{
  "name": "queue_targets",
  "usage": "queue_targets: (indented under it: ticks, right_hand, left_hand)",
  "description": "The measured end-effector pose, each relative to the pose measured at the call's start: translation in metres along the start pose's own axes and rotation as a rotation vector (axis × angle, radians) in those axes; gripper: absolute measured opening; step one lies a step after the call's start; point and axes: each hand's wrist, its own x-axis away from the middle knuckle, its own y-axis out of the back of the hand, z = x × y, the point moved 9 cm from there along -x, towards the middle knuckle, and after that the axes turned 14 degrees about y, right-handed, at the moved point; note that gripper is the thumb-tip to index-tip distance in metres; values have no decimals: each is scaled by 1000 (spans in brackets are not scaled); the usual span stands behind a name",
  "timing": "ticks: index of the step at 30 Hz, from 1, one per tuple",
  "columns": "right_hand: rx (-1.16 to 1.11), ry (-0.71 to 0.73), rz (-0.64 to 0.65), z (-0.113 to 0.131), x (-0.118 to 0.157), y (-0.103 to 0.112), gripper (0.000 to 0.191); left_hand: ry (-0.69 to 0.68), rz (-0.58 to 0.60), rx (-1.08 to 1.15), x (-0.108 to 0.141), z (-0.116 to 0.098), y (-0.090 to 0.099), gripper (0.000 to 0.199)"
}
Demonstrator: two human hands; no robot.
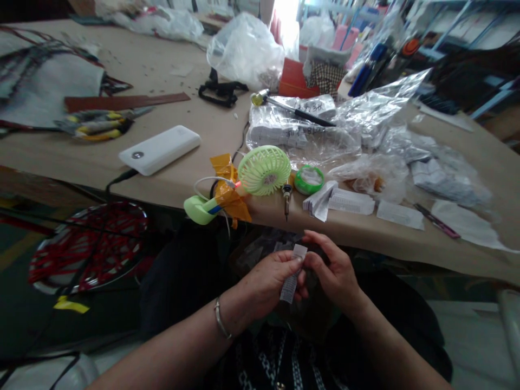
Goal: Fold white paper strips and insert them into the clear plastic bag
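The left hand (268,281) pinches a printed paper strip (289,287) over the lap, the right hand (335,273) half-curled just beside it; beyond, on the table edge (264,214), there's a green fan (264,170), and farther back, a clear plastic bag (246,49).

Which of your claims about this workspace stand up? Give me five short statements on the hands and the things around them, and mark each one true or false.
1. The left hand holds a printed paper strip. True.
2. The right hand grips the white power bank. False: the power bank lies on the table, and that hand is beside the paper strip.
3. The light green fan is to the right of the power bank. True.
4. The bracelet is on the right wrist. False: it is on the left wrist.
5. A round green item is just to the right of the fan's head. True.
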Motion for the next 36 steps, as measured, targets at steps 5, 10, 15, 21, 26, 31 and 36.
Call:
queue_targets:
  ticks: [5, 10, 15, 21, 26, 31, 36]
  right_hand:
    - [-421, -323, -50, -25, -3, -18, 20]
    - [-510, -409, -74, -29, -7, -30, 18]
    - [-487, -378, -101, -29, -13, -33, 17]
    - [-416, -302, -95, -25, -29, -34, 15]
    - [-244, -186, -109, -14, -41, -29, 13]
    - [-156, -124, -114, -8, -45, -26, 12]
    - [-102, -83, -125, -6, -46, -24, 10]
  left_hand:
    - [-98, -100, -45, 6, -11, 7, 18]
    - [-169, -207, -177, 13, -22, 9, 30]
    - [-251, -280, -280, 19, -35, 12, 31]
    - [-434, -485, -465, 30, -61, 28, 21]
    - [-536, -618, -570, 45, -79, 29, 17]
    - [-646, -674, -678, 52, -92, 27, 19]
    - [-715, -700, -771, 54, -98, 24, 20]
